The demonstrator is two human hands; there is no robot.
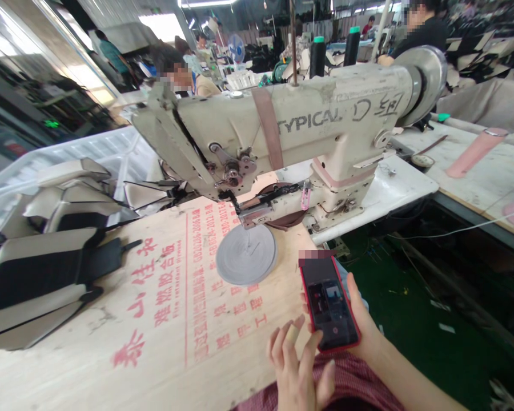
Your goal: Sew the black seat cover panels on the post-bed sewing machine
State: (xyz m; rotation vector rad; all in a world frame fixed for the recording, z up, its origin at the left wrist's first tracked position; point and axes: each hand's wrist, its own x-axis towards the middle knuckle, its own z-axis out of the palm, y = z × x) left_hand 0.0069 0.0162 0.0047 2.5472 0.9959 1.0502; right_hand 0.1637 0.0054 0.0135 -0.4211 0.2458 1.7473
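A smartphone [330,302] in a red case lies tilted in my right hand [366,325], its dark screen facing up. My right thumb runs along the phone's right edge, and fingertips show at its left edge. My left hand [297,365] is open, fingers spread and slightly bent; its index fingertip is at the lower left corner of the screen. Whether it touches the glass I cannot tell. Beyond the phone, a flat coil of grey tape [246,254] rests on the plywood board [154,308], under the arm of a sewing machine [300,125].
Beige and black sewn pieces [47,268] are heaped on the board's left side, beside a white plastic crate [81,148]. Black thread cones [317,57] stand behind the machine. A pink roll [475,153] lies on the table at right. Several people sit or stand farther back.
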